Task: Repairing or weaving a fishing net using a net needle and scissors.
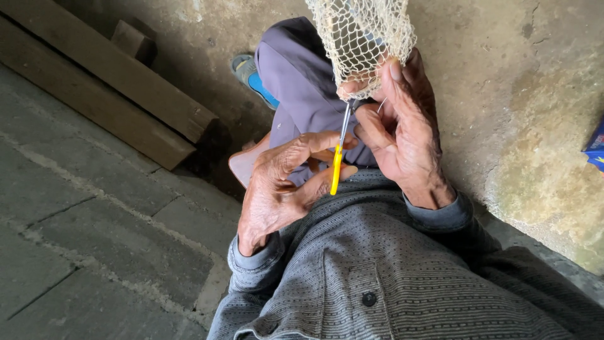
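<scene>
1. Our hands work close together; the net (pixel 362 38) hangs right above them and blocks the way up
2. Our knee (pixel 302 82) fills the space just beyond the left hand (pixel 280 189)
3. Left of us, bare floor (pixel 94 239) lies open as far as the planks (pixel 107 88)
4. Right of the right hand (pixel 402 135), the wall (pixel 522 94) stands near, with a blue box (pixel 596 151) at the edge

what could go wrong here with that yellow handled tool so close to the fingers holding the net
The metal tip of the yellow-handled tool, held by the left hand, points up at the netting right where the right hand pinches it; a slip might jab those fingertips. The tip could also snag or tear a neighbouring mesh. The thin thread looping near the right palm may tangle, though it is hard to trace.
</scene>
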